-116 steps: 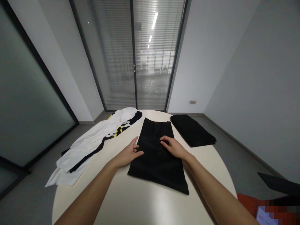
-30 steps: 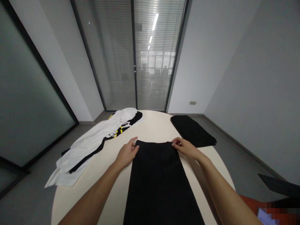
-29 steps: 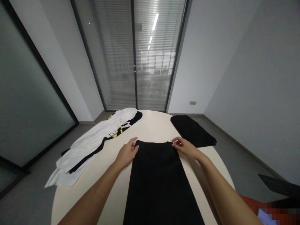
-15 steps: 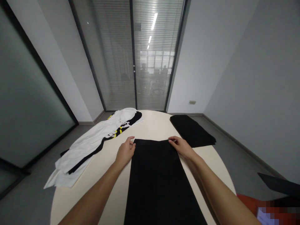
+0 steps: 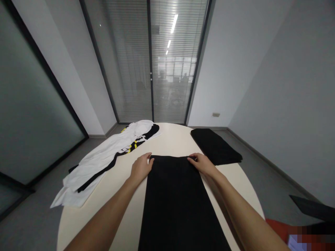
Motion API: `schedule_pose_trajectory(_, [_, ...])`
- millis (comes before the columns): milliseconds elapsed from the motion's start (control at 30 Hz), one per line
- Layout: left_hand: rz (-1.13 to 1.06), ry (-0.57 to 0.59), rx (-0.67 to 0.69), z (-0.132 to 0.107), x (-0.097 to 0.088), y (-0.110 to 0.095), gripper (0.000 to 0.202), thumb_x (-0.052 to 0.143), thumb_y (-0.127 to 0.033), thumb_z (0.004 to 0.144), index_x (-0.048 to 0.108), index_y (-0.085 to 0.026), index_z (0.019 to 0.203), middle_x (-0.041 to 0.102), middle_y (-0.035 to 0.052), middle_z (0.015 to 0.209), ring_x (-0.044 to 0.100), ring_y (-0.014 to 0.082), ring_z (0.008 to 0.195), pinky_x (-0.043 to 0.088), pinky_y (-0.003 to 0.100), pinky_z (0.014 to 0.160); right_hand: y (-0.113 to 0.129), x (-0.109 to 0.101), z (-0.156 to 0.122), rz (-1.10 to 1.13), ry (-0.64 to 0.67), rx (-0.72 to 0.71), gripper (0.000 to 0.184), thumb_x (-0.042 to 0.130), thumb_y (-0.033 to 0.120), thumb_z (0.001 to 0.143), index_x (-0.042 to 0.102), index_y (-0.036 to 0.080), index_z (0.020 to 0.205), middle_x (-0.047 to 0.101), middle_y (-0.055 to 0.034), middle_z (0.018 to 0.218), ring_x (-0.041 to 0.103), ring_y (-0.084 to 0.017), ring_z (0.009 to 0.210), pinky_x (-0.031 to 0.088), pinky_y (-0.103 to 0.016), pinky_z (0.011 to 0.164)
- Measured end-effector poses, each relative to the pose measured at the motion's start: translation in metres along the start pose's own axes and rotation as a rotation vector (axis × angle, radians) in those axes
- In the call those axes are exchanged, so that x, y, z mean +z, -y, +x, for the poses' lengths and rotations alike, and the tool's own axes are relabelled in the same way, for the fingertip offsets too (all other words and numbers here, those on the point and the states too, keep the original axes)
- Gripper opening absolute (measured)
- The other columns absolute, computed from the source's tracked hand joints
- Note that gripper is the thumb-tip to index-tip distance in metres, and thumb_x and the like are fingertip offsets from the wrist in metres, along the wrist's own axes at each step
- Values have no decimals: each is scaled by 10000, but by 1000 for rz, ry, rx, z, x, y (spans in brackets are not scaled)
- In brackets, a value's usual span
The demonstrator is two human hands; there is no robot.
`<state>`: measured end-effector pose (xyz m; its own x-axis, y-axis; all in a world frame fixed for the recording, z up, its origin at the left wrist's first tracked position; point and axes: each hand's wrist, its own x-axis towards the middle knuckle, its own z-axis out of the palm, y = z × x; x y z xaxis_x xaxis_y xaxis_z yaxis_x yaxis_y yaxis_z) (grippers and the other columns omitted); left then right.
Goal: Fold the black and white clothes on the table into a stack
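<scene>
A long, flat black garment [image 5: 178, 205] lies on the pale round table [image 5: 123, 202] in front of me, its straight far edge across the middle and its near end cut off by the bottom of the view. At its far left corner my left hand [image 5: 141, 166] pinches the fabric between thumb and fingers. My right hand [image 5: 202, 163] grips the far right corner the same way. The cloth between both hands looks smooth and nearly taut. Whether it is trousers or another garment, I cannot tell.
White clothes [image 5: 104, 155] with black and yellow trim lie in a loose heap along the table's left side, partly over its edge. A folded black garment [image 5: 216, 146] rests at the back right. Something red [image 5: 277, 230] is at the lower right, beyond the table.
The left thumb and fingers have closed further over the garment's far left corner. The right hand has shifted very slightly inward along the edge. The view has moved a little.
</scene>
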<state>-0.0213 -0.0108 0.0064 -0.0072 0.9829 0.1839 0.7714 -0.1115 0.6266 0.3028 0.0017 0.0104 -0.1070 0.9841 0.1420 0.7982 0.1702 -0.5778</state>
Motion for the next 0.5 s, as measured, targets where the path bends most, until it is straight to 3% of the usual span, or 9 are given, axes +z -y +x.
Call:
schedule_pose_trajectory(200, [-218, 86, -43, 13, -2, 8, 312, 658, -243, 870, 699, -143, 1163, 729, 130, 1130, 680, 254, 1086, 483, 351, 975, -2, -6, 0, 142, 31, 28, 308, 633, 382, 857, 709, 169, 1067, 720, -61, 907, 658, -192, 791, 507, -299, 747])
schedule_pose_trajectory(300, [-275, 146, -59, 11, -3, 7, 227, 598, -230, 901, 701, -151, 1086, 728, 88, 1006, 729, 184, 747, 538, 288, 718, -3, -11, -1, 235, 82, 99, 348, 677, 416, 802, 697, 150, 1026, 682, -38, 817, 616, -165, 685, 485, -282, 652])
schedule_pose_trajectory(367, [-363, 189, -96, 8, -4, 5, 214, 561, -235, 921, 669, -151, 1086, 696, 46, 912, 670, 124, 523, 475, 234, 533, -3, -13, -3, 298, 178, 153, 342, 673, 479, 793, 681, 154, 899, 622, -2, 672, 543, -137, 562, 434, -265, 555])
schedule_pose_trajectory(500, [-593, 233, -165, 4, -7, 0, 213, 568, -257, 930, 602, -165, 1118, 626, -20, 784, 606, 83, 401, 347, 173, 427, 2, -13, -5, 355, 223, 189, 421, 686, 581, 745, 546, 195, 651, 472, 50, 495, 431, -101, 467, 340, -241, 474])
